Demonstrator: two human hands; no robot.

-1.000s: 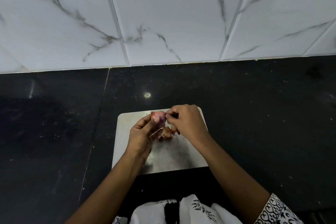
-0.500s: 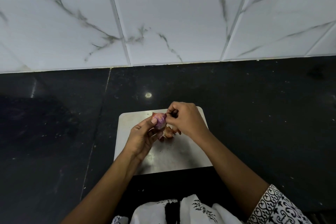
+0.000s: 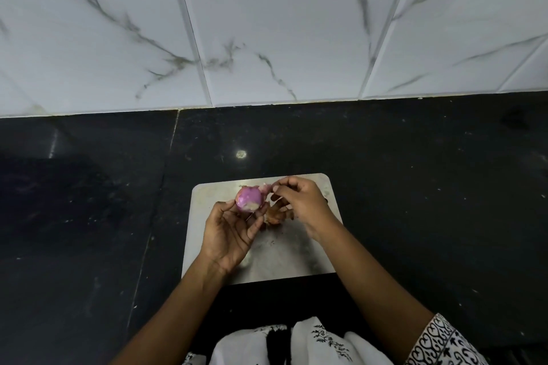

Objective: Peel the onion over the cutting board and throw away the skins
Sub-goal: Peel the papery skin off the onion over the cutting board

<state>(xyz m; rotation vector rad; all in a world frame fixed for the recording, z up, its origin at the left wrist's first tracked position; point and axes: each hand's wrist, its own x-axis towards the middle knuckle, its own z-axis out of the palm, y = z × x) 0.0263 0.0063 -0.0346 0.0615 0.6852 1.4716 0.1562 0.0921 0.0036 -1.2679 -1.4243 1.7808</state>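
Observation:
A small purple onion (image 3: 248, 199), partly peeled, is held at the fingertips of my left hand (image 3: 230, 231) above the steel cutting board (image 3: 207, 195). My right hand (image 3: 302, 204) pinches a thin strip of skin (image 3: 267, 187) still joined to the onion's right side. Brown loose skins (image 3: 275, 216) lie on the board under and between my hands, partly hidden by my right fingers.
The board sits on a black stone counter (image 3: 415, 187), close to its near edge. A white marble-tiled wall (image 3: 267, 38) rises behind the counter. My patterned white clothing (image 3: 296, 341) shows at the bottom.
My left hand has turned the onion, so more bare purple flesh faces me. My right hand has drawn a strip of skin away to the right.

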